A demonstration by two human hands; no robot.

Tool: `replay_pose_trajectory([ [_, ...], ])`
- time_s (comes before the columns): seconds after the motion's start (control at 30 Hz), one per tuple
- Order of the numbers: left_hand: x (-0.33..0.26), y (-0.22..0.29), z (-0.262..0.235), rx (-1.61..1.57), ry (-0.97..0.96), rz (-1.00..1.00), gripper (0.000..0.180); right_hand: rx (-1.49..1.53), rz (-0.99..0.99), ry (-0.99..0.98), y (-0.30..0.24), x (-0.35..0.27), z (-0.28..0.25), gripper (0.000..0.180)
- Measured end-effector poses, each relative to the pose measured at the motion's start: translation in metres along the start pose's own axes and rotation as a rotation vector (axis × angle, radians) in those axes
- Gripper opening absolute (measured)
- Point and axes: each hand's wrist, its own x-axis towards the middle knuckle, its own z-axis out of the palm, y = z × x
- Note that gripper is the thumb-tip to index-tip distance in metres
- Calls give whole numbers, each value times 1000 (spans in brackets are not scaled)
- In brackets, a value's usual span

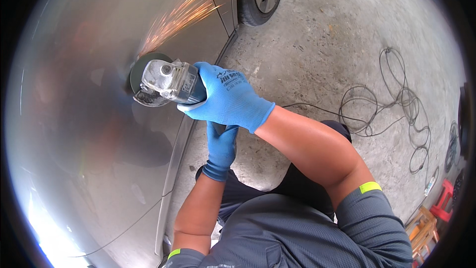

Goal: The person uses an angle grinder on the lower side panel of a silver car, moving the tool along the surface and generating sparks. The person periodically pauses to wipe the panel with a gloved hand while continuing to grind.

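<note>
Both gloved hands, right hand (229,97) and left hand (221,149), clamp fingers around the sparking angle grinder (168,82) mid-frame; tilting could gouge the car panel (84,134)

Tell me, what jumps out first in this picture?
A spray of orange sparks flies up from a grinder pressed against the silver car panel on the left. Two hands in blue gloves grip it: the right hand wraps the body, the left hand sits just below. On the concrete floor to the right lies a loose tangle of black cable.
</note>
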Motion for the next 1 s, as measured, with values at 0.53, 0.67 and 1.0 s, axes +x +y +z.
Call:
replay_pose_trajectory([
  [0.53, 4, -3, 2, 11, 2, 18, 71, -8, -14, 48, 6, 0, 2, 63],
  [0.67, 7, -4, -2, -15, -34, 39, 71, -4, 32, 5, 5, 3, -1, 63],
  [1.0, 6, -4, -1, 0, -6, 41, 64, -6, -21, 35, 6, 2, 1, 62],
])
